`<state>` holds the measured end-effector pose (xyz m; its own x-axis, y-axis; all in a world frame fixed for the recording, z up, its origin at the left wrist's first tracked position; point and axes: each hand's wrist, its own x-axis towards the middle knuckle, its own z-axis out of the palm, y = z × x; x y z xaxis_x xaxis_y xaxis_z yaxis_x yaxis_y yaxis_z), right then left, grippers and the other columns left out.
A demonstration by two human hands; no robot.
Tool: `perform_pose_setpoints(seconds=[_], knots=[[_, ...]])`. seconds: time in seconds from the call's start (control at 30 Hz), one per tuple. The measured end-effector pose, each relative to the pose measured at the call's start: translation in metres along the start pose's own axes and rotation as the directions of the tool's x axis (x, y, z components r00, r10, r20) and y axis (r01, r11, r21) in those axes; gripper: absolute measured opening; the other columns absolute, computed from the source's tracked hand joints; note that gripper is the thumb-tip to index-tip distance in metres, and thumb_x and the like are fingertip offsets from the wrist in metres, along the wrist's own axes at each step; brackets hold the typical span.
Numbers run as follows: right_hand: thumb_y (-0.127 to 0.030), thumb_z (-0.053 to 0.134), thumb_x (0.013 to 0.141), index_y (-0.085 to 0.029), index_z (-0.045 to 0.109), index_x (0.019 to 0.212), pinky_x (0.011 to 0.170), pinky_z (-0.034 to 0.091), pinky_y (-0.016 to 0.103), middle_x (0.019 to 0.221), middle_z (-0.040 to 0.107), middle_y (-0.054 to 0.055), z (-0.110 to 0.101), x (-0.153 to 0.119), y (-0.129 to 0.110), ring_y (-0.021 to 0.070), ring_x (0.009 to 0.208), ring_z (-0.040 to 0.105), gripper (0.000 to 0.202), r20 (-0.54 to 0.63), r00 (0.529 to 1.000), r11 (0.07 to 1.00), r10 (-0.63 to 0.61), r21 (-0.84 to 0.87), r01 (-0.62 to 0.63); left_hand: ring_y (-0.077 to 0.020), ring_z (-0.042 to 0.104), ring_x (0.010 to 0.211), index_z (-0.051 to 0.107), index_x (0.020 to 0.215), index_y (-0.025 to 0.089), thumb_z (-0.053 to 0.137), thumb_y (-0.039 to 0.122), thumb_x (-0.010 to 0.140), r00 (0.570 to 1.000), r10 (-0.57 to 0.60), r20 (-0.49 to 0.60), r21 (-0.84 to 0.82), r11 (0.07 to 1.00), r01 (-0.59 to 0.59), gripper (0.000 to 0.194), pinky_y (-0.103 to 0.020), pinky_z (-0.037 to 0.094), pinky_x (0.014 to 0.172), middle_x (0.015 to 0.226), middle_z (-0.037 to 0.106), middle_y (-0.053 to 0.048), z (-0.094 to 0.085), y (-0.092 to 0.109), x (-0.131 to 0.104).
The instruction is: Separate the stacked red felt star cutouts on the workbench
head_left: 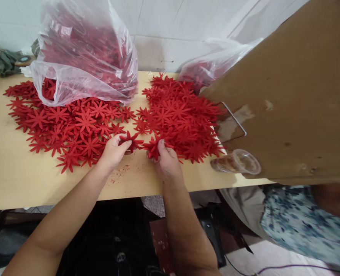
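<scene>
Near the table's front, my left hand (pixel 115 150) pinches a red star-shaped flower piece (pixel 131 141) between thumb and fingers. Close beside it on the right, my right hand (pixel 167 160) is closed on one or more red flower pieces (pixel 154 147), the thumb on top. The tips of the held pieces meet or nearly meet between the hands. A wide pile of red flower pieces (pixel 85 122) lies to the left, and a second pile (pixel 181 115) lies to the right, behind my right hand. Small red scraps (pixel 120 174) dot the tabletop between my forearms.
A clear plastic bag (pixel 89 57) of red pieces rests on the left pile; another bag (pixel 207 67) sits behind the right pile. A large brown board (pixel 296 96) rises at right, beside a clear plastic cup (pixel 238 161). Another person's patterned clothing (pixel 304 222) shows below it.
</scene>
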<state>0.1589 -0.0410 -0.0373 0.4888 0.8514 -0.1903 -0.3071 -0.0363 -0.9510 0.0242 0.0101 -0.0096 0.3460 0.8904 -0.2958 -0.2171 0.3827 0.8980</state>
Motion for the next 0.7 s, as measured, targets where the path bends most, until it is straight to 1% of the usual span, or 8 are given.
perform_pose_setpoints(seconds=[0.07,0.17,0.27,0.33,0.4,0.57,0.63,0.7], knots=[[-0.053,0.064,0.06,-0.02,0.055,0.068,0.046,0.041,0.023,0.058,0.058,-0.003,0.0008,-0.0004,-0.0016,0.0086,0.048,0.051,0.035,0.017,0.999,0.997,0.033,0.069,-0.034,-0.0052,0.053,0.055,0.051,0.074,0.014,0.051,0.008,0.071,1.0,0.0,0.001,0.009,1.0,0.0,0.007,-0.022,0.045,0.059,0.065,0.057,0.003,0.0,-0.0006,0.0002],[-0.053,0.06,0.064,-0.021,0.054,0.073,0.048,0.043,0.024,0.063,0.059,-0.003,0.0001,-0.0021,-0.0043,0.0094,0.052,0.053,0.033,0.101,0.993,0.992,0.066,0.099,-0.076,-0.0051,0.053,0.055,0.051,0.076,0.014,0.051,0.009,0.071,1.0,0.012,0.001,0.017,1.0,-0.012,0.007,-0.021,0.044,0.058,0.064,0.058,0.003,-0.0004,-0.0017,0.0006],[-0.045,0.064,0.062,-0.022,0.054,0.075,0.047,0.043,0.022,0.064,0.059,-0.004,-0.0023,-0.003,-0.0052,0.0084,0.054,0.054,0.028,0.155,0.984,0.988,0.085,0.111,-0.103,-0.005,0.053,0.055,0.051,0.075,0.014,0.052,0.01,0.07,1.0,0.017,-0.005,0.013,1.0,-0.017,0.007,-0.02,0.044,0.058,0.064,0.058,0.003,-0.0009,-0.0022,0.0005],[-0.037,0.07,0.058,-0.022,0.052,0.074,0.046,0.041,0.019,0.062,0.058,-0.007,-0.0041,-0.0025,-0.0046,0.0063,0.051,0.052,0.028,0.132,0.989,0.988,0.071,0.129,-0.088,-0.0047,0.053,0.054,0.051,0.074,0.014,0.052,0.009,0.069,1.0,0.017,-0.01,0.011,1.0,-0.017,0.007,-0.02,0.044,0.058,0.064,0.058,0.004,-0.0009,-0.0019,0.0002],[-0.035,0.071,0.057,-0.021,0.049,0.07,0.043,0.038,0.018,0.055,0.053,-0.009,-0.0057,-0.0013,-0.0038,0.0044,0.044,0.048,0.028,0.083,0.996,0.991,0.035,0.126,-0.045,-0.0047,0.053,0.054,0.051,0.073,0.014,0.052,0.009,0.069,1.0,0.021,-0.007,0.01,1.0,-0.021,0.007,-0.02,0.044,0.057,0.063,0.058,0.004,-0.0006,-0.0011,-0.0003],[-0.05,0.057,0.068,-0.02,0.045,0.06,0.033,0.027,0.019,0.042,0.041,-0.008,-0.0067,0.002,-0.0041,0.0043,0.033,0.033,0.034,-0.012,1.0,1.0,-0.008,0.008,0.008,-0.005,0.054,0.055,0.05,0.071,0.014,0.051,0.008,0.069,1.0,0.023,0.004,0.012,1.0,-0.023,0.007,-0.02,0.044,0.058,0.062,0.059,0.003,0.0012,0.0014,-0.0013],[-0.053,0.055,0.068,-0.02,0.045,0.059,0.034,0.029,0.02,0.043,0.042,-0.007,-0.0053,0.0031,-0.0052,0.0052,0.034,0.036,0.037,-0.031,0.999,1.0,-0.019,0.016,0.02,-0.0049,0.053,0.054,0.051,0.071,0.014,0.05,0.008,0.069,1.0,0.019,0.007,0.018,1.0,-0.019,0.007,-0.02,0.044,0.058,0.061,0.058,0.003,0.0016,0.0018,-0.0016],[-0.053,0.06,0.064,-0.019,0.047,0.06,0.037,0.033,0.02,0.048,0.047,-0.006,-0.0036,0.0039,-0.0065,0.0059,0.039,0.042,0.036,-0.014,1.0,0.998,-0.007,0.061,0.008,-0.0048,0.053,0.054,0.051,0.072,0.014,0.05,0.007,0.069,1.0,0.019,0.008,0.016,1.0,-0.019,0.007,-0.02,0.044,0.058,0.06,0.058,0.003,0.0016,0.0017,-0.0018]])
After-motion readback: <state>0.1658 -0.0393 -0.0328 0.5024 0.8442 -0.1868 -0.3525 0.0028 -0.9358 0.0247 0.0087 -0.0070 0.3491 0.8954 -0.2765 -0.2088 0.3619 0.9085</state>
